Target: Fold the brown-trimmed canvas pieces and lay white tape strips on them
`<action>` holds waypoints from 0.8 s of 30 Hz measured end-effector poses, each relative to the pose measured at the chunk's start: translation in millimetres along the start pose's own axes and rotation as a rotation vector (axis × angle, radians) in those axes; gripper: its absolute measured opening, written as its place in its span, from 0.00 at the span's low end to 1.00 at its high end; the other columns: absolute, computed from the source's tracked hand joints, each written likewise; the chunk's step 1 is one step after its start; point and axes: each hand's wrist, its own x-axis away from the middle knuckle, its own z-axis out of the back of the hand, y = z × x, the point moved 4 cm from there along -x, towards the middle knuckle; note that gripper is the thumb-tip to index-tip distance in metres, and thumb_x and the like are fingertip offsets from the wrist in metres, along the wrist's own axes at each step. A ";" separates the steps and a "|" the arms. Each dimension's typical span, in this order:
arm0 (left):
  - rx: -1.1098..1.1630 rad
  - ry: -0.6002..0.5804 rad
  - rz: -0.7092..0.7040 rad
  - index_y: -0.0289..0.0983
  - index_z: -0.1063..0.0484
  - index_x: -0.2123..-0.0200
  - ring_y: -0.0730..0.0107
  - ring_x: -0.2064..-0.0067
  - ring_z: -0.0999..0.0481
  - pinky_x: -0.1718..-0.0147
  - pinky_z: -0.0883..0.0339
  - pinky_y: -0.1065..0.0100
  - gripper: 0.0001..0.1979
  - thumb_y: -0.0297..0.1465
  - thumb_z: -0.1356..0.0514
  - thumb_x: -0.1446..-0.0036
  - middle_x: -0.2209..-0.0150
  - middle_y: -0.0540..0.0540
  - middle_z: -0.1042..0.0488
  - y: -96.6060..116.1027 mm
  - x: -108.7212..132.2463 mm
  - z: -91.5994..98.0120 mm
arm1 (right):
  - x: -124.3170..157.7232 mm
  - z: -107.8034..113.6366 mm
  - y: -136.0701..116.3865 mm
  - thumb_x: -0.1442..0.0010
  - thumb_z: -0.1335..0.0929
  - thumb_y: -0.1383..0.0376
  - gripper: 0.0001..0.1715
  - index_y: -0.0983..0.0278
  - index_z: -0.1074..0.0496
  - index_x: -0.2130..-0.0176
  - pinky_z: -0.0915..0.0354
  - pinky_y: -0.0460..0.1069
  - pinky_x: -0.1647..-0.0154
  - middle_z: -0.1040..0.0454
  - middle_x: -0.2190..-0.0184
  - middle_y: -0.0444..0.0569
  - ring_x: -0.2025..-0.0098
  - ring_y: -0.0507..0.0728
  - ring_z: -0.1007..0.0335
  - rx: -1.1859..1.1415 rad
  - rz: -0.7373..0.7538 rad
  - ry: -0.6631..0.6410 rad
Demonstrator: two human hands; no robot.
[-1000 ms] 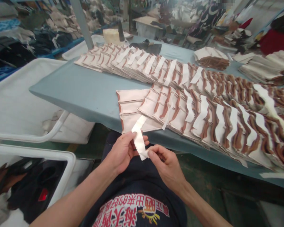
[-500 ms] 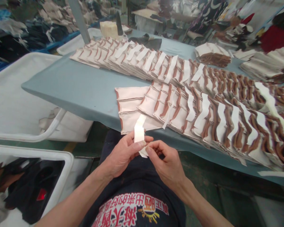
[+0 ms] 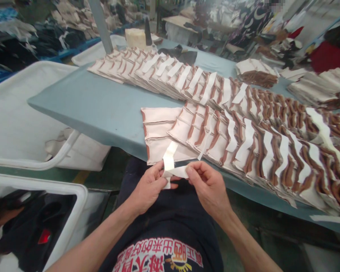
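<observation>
A white strip (image 3: 169,163), apparently tape or fabric, is held between my two hands in front of the table edge. My left hand (image 3: 150,186) is closed on it, thumb pressed near its lower end. The fingertips of my right hand (image 3: 206,180) pinch a part that stretches out sideways to the right. The strip's top end reaches over the nearest stitched pale panel (image 3: 171,141), which has a brown edge. From that panel a row of overlapping pale and brown pieces (image 3: 218,147) runs to the right, several with white strips (image 3: 244,139) lying across them.
A second overlapping row (image 3: 124,70) lies behind on the blue table (image 3: 73,98). Stacked pieces (image 3: 256,71) and a pale roll (image 3: 135,38) stand farther back. White bins (image 3: 31,117) are at the left, one with dark material (image 3: 31,223). A person in patterned clothing (image 3: 249,22) is at the back.
My right hand has moved right and slightly up, drawing one part of the white strip out sideways. My left hand keeps its grip near the same place. The view has shifted slightly.
</observation>
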 end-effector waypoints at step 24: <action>-0.499 0.139 -0.226 0.36 0.27 0.78 0.70 0.78 0.34 0.76 0.43 0.70 0.32 0.55 0.46 0.33 0.80 0.47 0.30 -5.6 9.8 1.0 | -107.2 30.8 -74.2 0.37 0.30 0.51 0.16 0.60 0.31 0.66 0.35 0.47 0.77 0.33 0.77 0.40 0.78 0.51 0.36 0.105 0.209 0.054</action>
